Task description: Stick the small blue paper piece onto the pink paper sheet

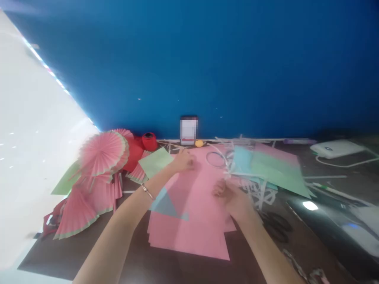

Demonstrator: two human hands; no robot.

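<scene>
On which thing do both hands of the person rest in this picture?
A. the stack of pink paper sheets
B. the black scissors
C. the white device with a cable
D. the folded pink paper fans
A: the left hand and the right hand both lie on the stack of flat pink paper sheets on the dark table.

We see motion blur throughout, daylight washing out everything left of the blue wall (225,67), glare spot lower right.
</scene>
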